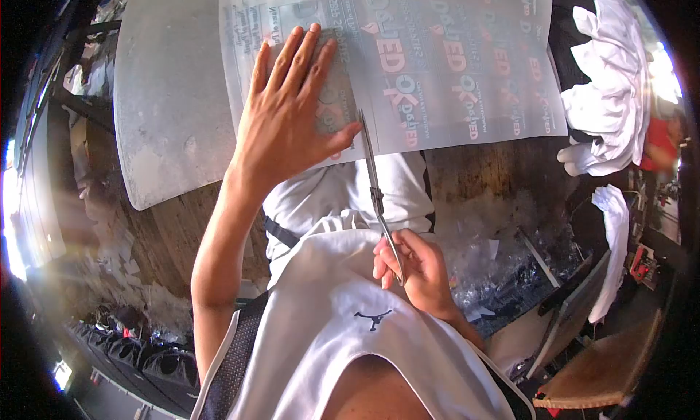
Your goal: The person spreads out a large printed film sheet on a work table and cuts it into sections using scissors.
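A translucent printed sheet (503, 106) with pink and dark lettering spreads over a grey board (168, 121). My left hand (292, 106) lies flat on the sheet's left part, fingers stretched away from me. Wrapped round the handles of long metal scissors (375, 179) is my right hand (423, 267). The scissors point away from me, and their blades reach over the near edge of the sheet, close to my left thumb. The blades look nearly closed together.
Gathered white cloth (605, 84) hangs at the right, with another white strip (612, 238) below it. A brown wooden panel (605, 362) stands at the lower right. Scraps lie on the floor (503, 252) right of my legs. Black items (160, 362) are at the lower left.
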Action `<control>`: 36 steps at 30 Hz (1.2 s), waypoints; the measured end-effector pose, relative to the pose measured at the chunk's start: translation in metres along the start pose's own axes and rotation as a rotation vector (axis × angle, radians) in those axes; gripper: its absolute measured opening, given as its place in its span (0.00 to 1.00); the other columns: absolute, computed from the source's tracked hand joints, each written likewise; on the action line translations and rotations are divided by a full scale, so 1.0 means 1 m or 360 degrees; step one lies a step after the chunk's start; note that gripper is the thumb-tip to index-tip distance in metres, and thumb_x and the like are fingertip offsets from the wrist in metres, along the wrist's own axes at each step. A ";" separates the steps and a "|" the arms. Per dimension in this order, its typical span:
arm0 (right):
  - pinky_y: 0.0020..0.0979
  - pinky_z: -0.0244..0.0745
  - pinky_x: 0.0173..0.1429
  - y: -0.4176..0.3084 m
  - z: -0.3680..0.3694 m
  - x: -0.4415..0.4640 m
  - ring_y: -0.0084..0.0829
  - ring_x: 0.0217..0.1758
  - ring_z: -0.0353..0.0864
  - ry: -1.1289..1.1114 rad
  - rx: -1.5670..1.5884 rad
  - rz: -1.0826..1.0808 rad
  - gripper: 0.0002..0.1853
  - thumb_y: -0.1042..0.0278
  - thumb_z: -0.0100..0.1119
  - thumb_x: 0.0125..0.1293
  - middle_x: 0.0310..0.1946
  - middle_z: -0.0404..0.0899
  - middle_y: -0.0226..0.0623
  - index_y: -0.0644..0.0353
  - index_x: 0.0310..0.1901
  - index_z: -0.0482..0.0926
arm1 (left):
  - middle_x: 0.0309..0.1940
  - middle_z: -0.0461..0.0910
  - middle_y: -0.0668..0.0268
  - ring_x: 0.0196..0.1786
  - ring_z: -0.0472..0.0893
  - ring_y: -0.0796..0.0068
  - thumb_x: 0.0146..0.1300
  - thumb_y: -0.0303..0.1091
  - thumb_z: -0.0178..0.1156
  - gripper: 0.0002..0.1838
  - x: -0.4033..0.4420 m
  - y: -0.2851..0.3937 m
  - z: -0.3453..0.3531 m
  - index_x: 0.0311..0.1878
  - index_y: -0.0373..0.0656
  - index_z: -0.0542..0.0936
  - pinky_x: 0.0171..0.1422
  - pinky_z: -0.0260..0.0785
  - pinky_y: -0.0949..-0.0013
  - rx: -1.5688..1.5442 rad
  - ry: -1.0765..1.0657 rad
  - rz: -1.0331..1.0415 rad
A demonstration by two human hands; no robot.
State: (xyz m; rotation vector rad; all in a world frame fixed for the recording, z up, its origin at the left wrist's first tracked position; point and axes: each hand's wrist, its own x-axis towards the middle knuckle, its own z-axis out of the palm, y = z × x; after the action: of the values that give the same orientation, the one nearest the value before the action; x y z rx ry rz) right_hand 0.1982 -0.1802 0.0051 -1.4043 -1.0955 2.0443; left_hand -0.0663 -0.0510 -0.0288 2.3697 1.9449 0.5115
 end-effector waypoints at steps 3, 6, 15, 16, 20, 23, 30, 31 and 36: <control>0.24 0.77 0.32 0.001 0.001 0.002 0.19 0.29 0.81 -0.0004 0.0002 0.0024 0.11 0.66 0.58 0.82 0.29 0.82 0.34 0.65 0.43 0.76 | 0.86 0.53 0.59 0.88 0.51 0.61 0.58 0.66 0.66 0.55 0.001 0.001 -0.001 0.85 0.51 0.59 0.92 0.36 0.47 0.0014 -0.0005 -0.0001; 0.24 0.77 0.32 -0.003 0.003 0.006 0.19 0.29 0.81 -0.0014 0.0000 0.0021 0.12 0.63 0.57 0.82 0.29 0.82 0.34 0.64 0.43 0.76 | 0.86 0.54 0.60 0.88 0.51 0.61 0.59 0.67 0.66 0.55 0.002 0.001 -0.002 0.84 0.51 0.59 0.92 0.36 0.46 0.0008 -0.0001 -0.0001; 0.24 0.75 0.34 -0.016 0.008 0.018 0.21 0.31 0.78 -0.0003 0.0092 0.0048 0.12 0.63 0.56 0.83 0.30 0.80 0.35 0.66 0.46 0.78 | 0.85 0.55 0.60 0.87 0.52 0.61 0.59 0.68 0.64 0.54 0.002 0.001 -0.001 0.84 0.52 0.60 0.92 0.37 0.47 0.0008 0.0000 -0.0008; 0.24 0.75 0.34 -0.018 0.007 0.019 0.21 0.31 0.78 -0.0002 0.0091 0.0051 0.12 0.63 0.56 0.83 0.30 0.80 0.35 0.66 0.46 0.78 | 0.85 0.55 0.60 0.87 0.52 0.61 0.59 0.68 0.64 0.54 0.002 0.001 -0.001 0.84 0.52 0.60 0.92 0.38 0.47 0.0004 0.0000 -0.0012; 0.23 0.75 0.32 -0.022 0.007 0.027 0.19 0.28 0.78 0.0013 0.0062 -0.0040 0.14 0.61 0.55 0.83 0.29 0.80 0.35 0.66 0.44 0.77 | 0.85 0.55 0.60 0.87 0.53 0.61 0.59 0.66 0.65 0.54 0.003 0.001 -0.003 0.84 0.52 0.60 0.92 0.38 0.47 -0.0024 -0.0008 -0.0024; 0.23 0.75 0.30 -0.021 0.005 0.033 0.18 0.26 0.78 0.0015 0.0060 -0.0109 0.17 0.59 0.55 0.84 0.27 0.81 0.35 0.66 0.41 0.76 | 0.85 0.55 0.60 0.87 0.53 0.60 0.58 0.66 0.65 0.54 0.003 0.000 -0.003 0.84 0.51 0.60 0.92 0.38 0.47 -0.0047 -0.0014 -0.0013; 0.22 0.74 0.32 -0.034 -0.001 0.039 0.20 0.28 0.77 0.0006 -0.0003 -0.0029 0.14 0.61 0.57 0.82 0.29 0.81 0.36 0.67 0.44 0.78 | 0.85 0.56 0.60 0.87 0.53 0.60 0.57 0.66 0.66 0.55 0.004 0.000 -0.005 0.84 0.50 0.61 0.92 0.38 0.47 -0.0052 -0.0032 -0.0031; 0.22 0.74 0.32 -0.036 -0.001 0.041 0.20 0.28 0.77 0.0004 -0.0004 -0.0025 0.14 0.61 0.57 0.82 0.29 0.81 0.36 0.67 0.44 0.78 | 0.85 0.56 0.60 0.87 0.53 0.60 0.57 0.66 0.66 0.55 0.004 0.000 -0.005 0.84 0.50 0.61 0.92 0.38 0.47 -0.0057 -0.0037 -0.0031; 0.23 0.75 0.30 -0.039 -0.005 0.047 0.18 0.25 0.78 0.0011 -0.0025 -0.0046 0.15 0.61 0.57 0.83 0.27 0.81 0.34 0.66 0.41 0.77 | 0.85 0.56 0.59 0.87 0.53 0.59 0.57 0.65 0.66 0.55 0.004 0.001 -0.007 0.84 0.50 0.61 0.92 0.38 0.46 -0.0071 -0.0056 -0.0048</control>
State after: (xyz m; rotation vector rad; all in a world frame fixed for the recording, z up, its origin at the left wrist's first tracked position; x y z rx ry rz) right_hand 0.1805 -0.1217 0.0083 -1.3941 -1.1244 2.0134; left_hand -0.0670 -0.0485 -0.0213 2.3030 1.9310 0.5029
